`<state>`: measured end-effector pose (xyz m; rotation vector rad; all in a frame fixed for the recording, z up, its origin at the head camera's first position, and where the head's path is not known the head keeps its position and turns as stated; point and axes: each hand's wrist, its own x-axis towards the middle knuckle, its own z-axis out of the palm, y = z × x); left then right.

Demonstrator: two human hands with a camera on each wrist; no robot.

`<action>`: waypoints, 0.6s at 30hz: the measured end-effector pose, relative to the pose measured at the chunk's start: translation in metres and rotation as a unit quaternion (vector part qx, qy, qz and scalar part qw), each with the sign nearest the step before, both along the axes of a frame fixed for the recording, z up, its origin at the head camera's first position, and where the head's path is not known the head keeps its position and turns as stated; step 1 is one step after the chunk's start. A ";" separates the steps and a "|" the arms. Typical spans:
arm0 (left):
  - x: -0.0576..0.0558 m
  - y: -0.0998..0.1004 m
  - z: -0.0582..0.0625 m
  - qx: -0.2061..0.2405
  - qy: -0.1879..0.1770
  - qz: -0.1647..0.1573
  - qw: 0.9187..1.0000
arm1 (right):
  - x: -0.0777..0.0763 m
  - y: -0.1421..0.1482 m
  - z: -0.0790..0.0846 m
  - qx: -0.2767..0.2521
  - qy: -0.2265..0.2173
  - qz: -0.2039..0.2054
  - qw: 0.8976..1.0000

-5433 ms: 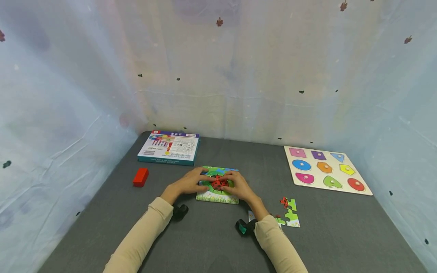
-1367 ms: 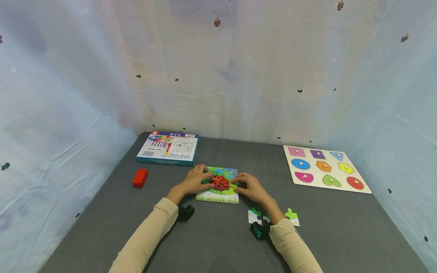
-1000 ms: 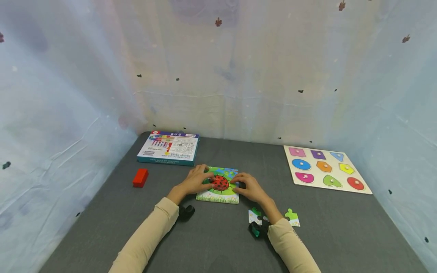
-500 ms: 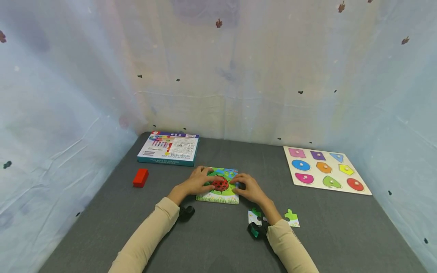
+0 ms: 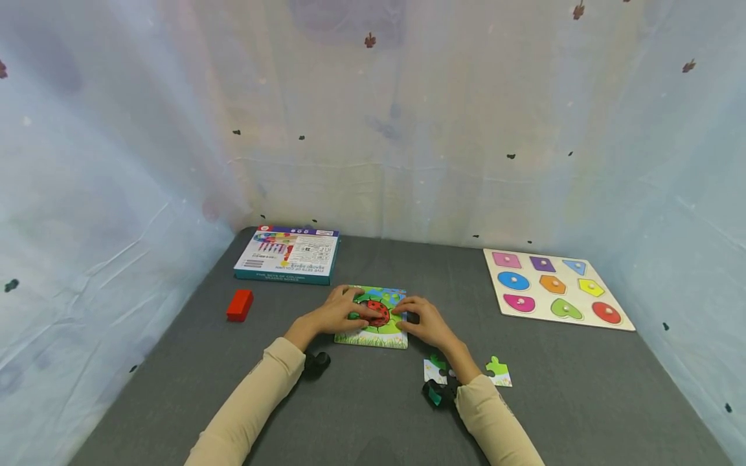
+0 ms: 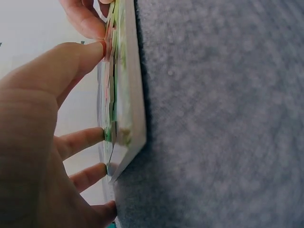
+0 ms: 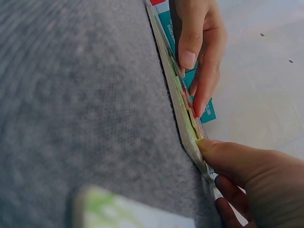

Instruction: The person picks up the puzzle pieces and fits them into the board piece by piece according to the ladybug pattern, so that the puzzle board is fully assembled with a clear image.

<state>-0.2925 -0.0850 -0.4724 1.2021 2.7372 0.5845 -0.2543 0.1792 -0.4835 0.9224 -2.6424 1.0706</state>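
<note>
A square ladybug jigsaw puzzle [image 5: 384,330] lies on the dark grey cloth between both hands. My left hand [image 5: 332,315] spreads over its left half, fingertips pressing on the red ladybug and green surround. In the left wrist view, thumb and fingertips touch the top of the pieces, some of which stand slightly raised in the tray [image 6: 130,85]. My right hand [image 5: 428,321] is at the puzzle's right edge, index fingertip and thumb on its surface. In the right wrist view the thumb [image 7: 223,154] presses the tray's near corner; its other fingers are partly hidden behind it.
Loose jigsaw pieces lie near the right forearm: a white-and-green one [image 5: 433,371], a light green one [image 5: 498,373] and one mostly hidden by the wrist. A boxed toy [image 5: 288,255] and a red block [image 5: 239,305] stand left; a shape-peg board [image 5: 559,291] lies right.
Over several seconds my right hand moved right to the puzzle's edge, and a red-and-green piece left its spot on the right. Lately my left fingers slid further right across the ladybug.
</note>
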 end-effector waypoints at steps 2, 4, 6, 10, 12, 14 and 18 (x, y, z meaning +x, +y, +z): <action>0.000 0.000 0.000 -0.004 0.002 -0.003 1.000 | 0.000 0.000 0.000 0.001 0.000 0.001 1.000; -0.001 0.000 0.000 -0.003 0.001 -0.005 1.000 | 0.000 0.000 0.000 0.000 0.003 0.005 1.000; -0.001 0.000 0.001 -0.007 0.001 -0.005 1.000 | 0.000 0.001 0.000 -0.003 0.016 0.012 1.000; -0.002 0.000 0.001 -0.011 -0.001 -0.005 1.000 | 0.000 0.001 -0.002 -0.011 0.055 0.022 0.998; -0.002 0.000 0.001 -0.012 -0.003 -0.004 1.000 | 0.000 0.001 -0.002 -0.014 0.058 0.021 0.998; -0.001 0.000 0.001 -0.013 -0.004 -0.002 1.000 | 0.000 0.002 -0.001 -0.009 0.040 0.015 0.999; -0.001 0.000 0.001 -0.014 -0.004 -0.002 1.000 | 0.001 0.002 0.003 0.005 0.000 0.003 1.000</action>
